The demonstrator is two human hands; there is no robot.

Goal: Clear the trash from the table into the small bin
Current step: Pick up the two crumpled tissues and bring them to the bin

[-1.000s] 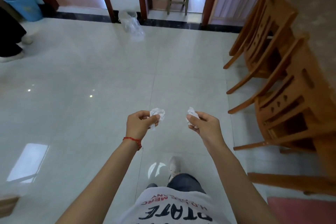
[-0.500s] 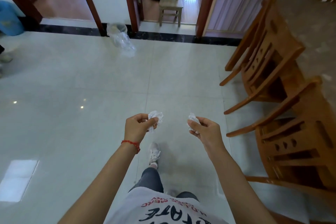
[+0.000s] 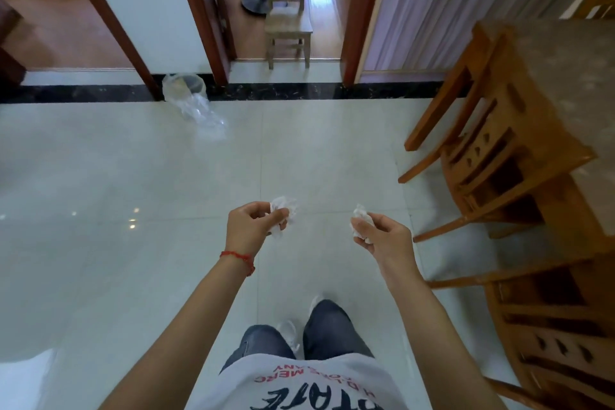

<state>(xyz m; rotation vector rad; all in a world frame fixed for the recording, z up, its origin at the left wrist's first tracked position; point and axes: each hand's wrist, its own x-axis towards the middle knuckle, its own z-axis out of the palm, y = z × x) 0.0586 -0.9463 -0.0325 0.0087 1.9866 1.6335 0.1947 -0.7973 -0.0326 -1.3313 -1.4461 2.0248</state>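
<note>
Open tiled floor [image 3: 166, 193] lies ahead to the small bin [image 3: 186, 85] by the door frame. Wooden chairs [image 3: 499, 150] and the worktop [image 3: 565, 76] crowd the right. The left hand [image 3: 249, 226] pinches a crumpled tissue [image 3: 284, 206]; the right hand [image 3: 382, 236] pinches another tissue [image 3: 360, 215].

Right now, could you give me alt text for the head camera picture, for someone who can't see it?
A person walks across a pale tiled floor, each hand pinching a crumpled white tissue: left hand, right hand. Ahead by the wall sits a small bin lined with clear plastic; wooden chairs stand at right.
</note>
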